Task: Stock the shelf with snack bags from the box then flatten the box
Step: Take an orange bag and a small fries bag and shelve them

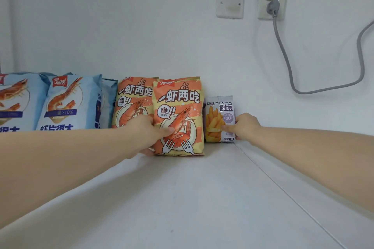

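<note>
Head view: two snack bags held upright at the back of the shelf, one in each hand's grip.

The left hand had its grip clamped on the front orange prawn bag, thumb on its face and fingers behind its 9 o'clock edge. The right hand pinched the small fries bag at its 3 o'clock edge. The fries bag stood just beside the prawn bag, at its 3 o'clock, and the blue prawn bags stood at 9 o'clock. These puffy bags on narrow bases would likely tip forward if released while leaning. The box was out of view.
</note>
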